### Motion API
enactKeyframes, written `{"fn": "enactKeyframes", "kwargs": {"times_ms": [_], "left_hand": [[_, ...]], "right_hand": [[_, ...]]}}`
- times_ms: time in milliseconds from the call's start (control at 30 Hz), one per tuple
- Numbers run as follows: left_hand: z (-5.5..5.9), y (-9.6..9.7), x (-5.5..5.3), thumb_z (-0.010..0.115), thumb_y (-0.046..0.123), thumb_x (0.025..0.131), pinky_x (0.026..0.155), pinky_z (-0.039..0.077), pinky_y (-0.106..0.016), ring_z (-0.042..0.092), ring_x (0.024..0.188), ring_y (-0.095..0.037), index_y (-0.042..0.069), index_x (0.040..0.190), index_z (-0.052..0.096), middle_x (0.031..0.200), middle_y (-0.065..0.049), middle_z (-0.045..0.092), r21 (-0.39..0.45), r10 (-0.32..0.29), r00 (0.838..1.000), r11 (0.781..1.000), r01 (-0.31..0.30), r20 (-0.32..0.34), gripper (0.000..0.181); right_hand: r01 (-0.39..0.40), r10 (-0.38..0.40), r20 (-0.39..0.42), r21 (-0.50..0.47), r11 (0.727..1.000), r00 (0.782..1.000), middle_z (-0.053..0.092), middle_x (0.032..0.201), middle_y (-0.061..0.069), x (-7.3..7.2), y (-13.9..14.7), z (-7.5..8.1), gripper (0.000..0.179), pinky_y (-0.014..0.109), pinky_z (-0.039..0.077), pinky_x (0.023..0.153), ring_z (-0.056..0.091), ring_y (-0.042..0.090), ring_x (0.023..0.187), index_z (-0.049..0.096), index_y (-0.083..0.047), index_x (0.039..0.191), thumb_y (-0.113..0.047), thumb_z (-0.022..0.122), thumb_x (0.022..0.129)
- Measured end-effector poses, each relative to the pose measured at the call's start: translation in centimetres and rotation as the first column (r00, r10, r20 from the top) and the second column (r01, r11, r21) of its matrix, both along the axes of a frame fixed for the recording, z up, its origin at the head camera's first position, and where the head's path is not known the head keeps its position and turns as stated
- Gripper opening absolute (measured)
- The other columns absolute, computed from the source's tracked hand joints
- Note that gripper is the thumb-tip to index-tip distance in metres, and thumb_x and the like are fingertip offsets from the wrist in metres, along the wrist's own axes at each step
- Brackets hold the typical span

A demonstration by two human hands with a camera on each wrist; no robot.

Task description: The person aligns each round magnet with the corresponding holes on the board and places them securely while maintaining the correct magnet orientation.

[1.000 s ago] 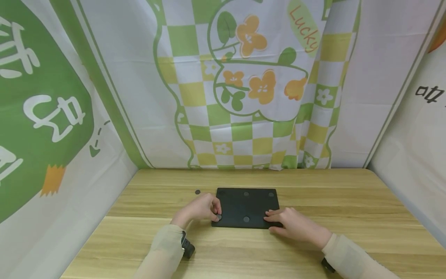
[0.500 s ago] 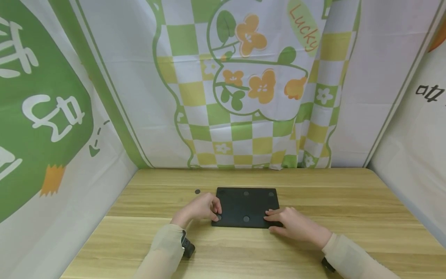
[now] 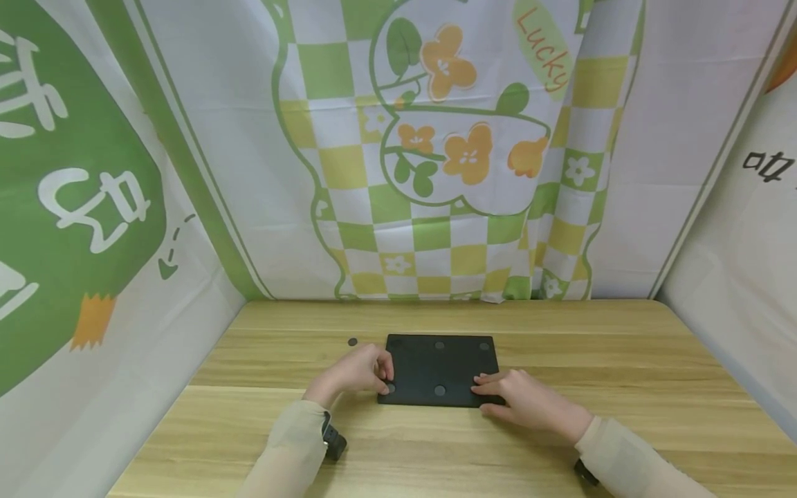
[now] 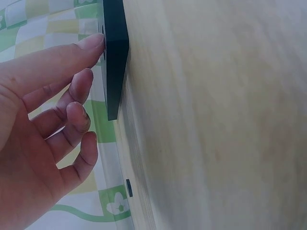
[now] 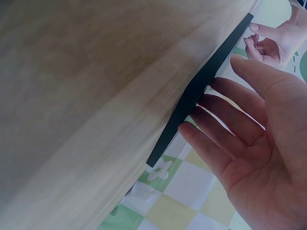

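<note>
A black rectangular board lies flat on the wooden table. Round dark grey discs sit on its face, among them a front-middle disc and a front-left disc. My left hand has its thumb tip against the front-left disc; in the left wrist view the thumb is extended onto the board and the other fingers are loosely bent. At the board's front right, my right hand rests its fingertips on the surface. The right wrist view shows those fingers spread along the board.
One loose dark disc lies on the table left of the board. Two more discs, back-middle and back-right, sit along the board's far side. A printed curtain hangs behind the table, with fabric walls on both sides.
My left fingers have shifted very slightly to the left over the corner disc. The right hand and the board look the same.
</note>
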State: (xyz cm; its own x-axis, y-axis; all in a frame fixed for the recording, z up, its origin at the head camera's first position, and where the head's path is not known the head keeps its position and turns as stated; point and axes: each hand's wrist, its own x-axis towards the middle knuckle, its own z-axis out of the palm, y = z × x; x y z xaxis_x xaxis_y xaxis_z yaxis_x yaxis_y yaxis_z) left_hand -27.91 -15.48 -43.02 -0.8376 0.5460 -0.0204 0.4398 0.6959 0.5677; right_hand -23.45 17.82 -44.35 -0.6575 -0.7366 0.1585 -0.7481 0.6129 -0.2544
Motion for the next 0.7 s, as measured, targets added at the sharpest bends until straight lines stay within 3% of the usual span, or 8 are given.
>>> {"fn": "enactKeyframes", "kwargs": {"times_ms": [233, 700], "left_hand": [[-0.1, -0.5, -0.1, 0.082, 0.005, 0.068, 0.066, 0.046, -0.028, 0.054, 0.073, -0.012, 0.013, 0.075, 0.067, 0.079, 0.003, 0.061, 0.017, -0.004, 1.000, 1.000, 0.005, -0.015, 0.019], [-0.1, -1.7, -0.5, 0.073, 0.000, 0.073, 0.063, 0.047, -0.026, 0.057, 0.071, -0.012, 0.008, 0.081, 0.065, 0.075, 0.002, 0.061, 0.066, 0.032, 0.996, 0.997, -0.026, -0.079, 0.013]], "right_hand": [[-0.026, 0.025, -0.029, -0.024, 0.999, 0.999, 0.064, 0.121, 0.016, 0.1, -0.1, 0.2, 0.034, 0.040, 0.054, 0.085, 0.064, 0.026, 0.110, 0.068, -0.004, 0.116, -0.025, 0.066, 0.089], [-0.006, 0.006, -0.007, -0.005, 1.000, 1.000, 0.063, 0.123, 0.015, 0.0, -0.1, 0.0, 0.035, 0.039, 0.053, 0.088, 0.062, 0.024, 0.113, 0.068, -0.006, 0.117, -0.027, 0.065, 0.089]]}}
